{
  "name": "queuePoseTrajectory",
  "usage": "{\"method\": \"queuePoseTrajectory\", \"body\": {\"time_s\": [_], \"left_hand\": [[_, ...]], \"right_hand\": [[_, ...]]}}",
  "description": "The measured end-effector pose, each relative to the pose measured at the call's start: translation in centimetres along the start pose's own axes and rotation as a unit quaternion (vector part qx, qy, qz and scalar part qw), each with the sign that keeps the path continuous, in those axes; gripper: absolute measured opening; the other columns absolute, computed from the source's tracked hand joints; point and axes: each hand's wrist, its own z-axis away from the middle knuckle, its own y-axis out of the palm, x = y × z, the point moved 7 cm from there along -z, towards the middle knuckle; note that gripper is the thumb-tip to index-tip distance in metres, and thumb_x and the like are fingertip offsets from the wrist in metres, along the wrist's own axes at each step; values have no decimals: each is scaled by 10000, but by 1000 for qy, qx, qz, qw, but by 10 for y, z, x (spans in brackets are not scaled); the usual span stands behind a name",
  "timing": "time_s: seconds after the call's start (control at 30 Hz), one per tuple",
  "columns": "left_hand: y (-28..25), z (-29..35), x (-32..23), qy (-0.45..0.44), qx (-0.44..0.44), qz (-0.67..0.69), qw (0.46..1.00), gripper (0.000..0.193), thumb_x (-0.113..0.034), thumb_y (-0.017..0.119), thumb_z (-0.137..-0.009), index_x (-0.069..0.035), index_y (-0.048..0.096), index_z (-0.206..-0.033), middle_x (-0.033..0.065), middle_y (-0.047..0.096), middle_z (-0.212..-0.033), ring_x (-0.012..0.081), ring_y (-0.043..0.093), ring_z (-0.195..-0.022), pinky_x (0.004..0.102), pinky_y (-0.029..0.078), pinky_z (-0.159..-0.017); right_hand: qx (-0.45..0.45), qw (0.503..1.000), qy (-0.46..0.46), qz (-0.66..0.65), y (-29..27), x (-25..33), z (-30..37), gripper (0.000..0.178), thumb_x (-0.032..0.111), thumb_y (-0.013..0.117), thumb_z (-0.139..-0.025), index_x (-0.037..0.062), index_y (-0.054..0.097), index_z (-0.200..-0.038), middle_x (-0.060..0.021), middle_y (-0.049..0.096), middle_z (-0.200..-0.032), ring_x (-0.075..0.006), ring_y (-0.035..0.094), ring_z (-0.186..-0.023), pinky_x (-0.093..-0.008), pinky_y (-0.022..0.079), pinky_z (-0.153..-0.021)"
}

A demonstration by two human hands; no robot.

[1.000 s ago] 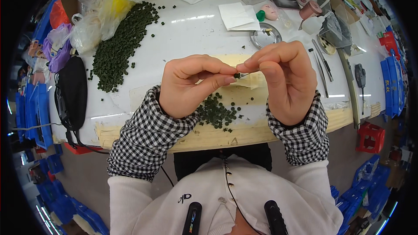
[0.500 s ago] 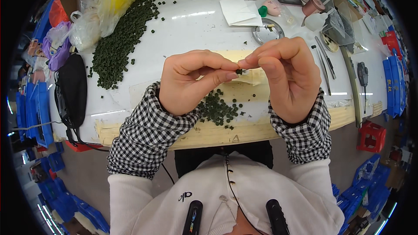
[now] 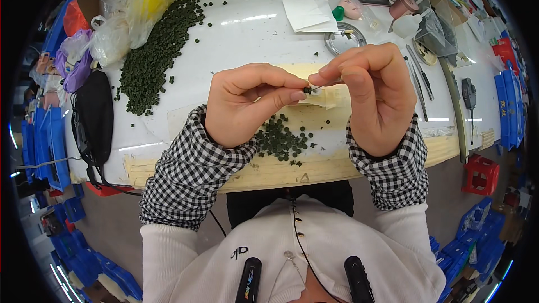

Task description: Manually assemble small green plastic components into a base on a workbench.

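While the left hand point(image 3: 238, 101) pinches a small, dark-green, knobbly piece point(image 3: 307, 90) between thumb and forefinger, the right hand point(image 3: 379, 98), its fingers bent and drawn nearly together, seems to grip a slim, silvery, needle-like tool point(image 3: 325, 85) pointing at that piece, above a pale-yellow pad point(image 3: 328, 100). Work on this one piece looks under way, not finished. A broad pile of small dark-green pieces point(image 3: 160, 56) lies on the white table point(image 3: 241, 39) at the upper left, and a smaller heap of dark-green discs point(image 3: 281, 139) lies near its front edge; which of these are done and which are left cannot be told.
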Motion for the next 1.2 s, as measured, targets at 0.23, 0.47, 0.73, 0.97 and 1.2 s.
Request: {"method": "queuePoseTrajectory", "body": {"time_s": [0.23, 0.47, 0.73, 0.97, 1.2], "left_hand": [[-1, 1, 1, -9, -18, 10, 1000, 139, 92, 614, -855, 66, 651, -987, 156, 677, -938, 212, 676, -884, 296, 565, -806], [-3, 0, 1, -6, -24, 4, 1000, 128, 74, 617, -863, 62, 650, -986, 152, 680, -932, 200, 680, -865, 284, 565, -778], [-8, -1, 3, -23, -45, 43, 998, 161, 46, 661, -849, 90, 647, -1004, 147, 686, -938, 155, 664, -853, 252, 551, -777], [-10, 0, 4, -34, -52, 39, 997, 161, 31, 667, -851, 83, 649, -1002, 145, 687, -932, 161, 669, -851, 255, 554, -775], [-10, -1, 3, -30, -58, 40, 997, 156, 34, 662, -853, 75, 651, -1003, 140, 689, -928, 161, 672, -849, 255, 554, -775]], "right_hand": [[-77, 996, 45, 21, -8, -8, -2, 145, 103, 609, -930, -25, 561, -881, -83, 626, -771, -140, 654, -756, -248, 535, -703], [36, 959, 0, 280, 6, -24, -4, 175, 148, 695, -823, 21, 579, -794, -96, 600, -737, -268, 597, -686, -342, 478, -609], [81, 953, 29, 292, 12, -29, -2, 192, 177, 709, -803, 34, 589, -760, -88, 574, -724, -278, 571, -717, -374, 453, -619], [78, 954, 32, 287, 12, -30, 0, 191, 190, 710, -802, 46, 598, -744, -81, 589, -738, -276, 579, -732, -368, 463, -626], [56, 958, 23, 281, 8, -26, -1, 162, 181, 713, -803, 38, 637, -790, -78, 621, -781, -266, 596, -760, -353, 479, -649]]}}
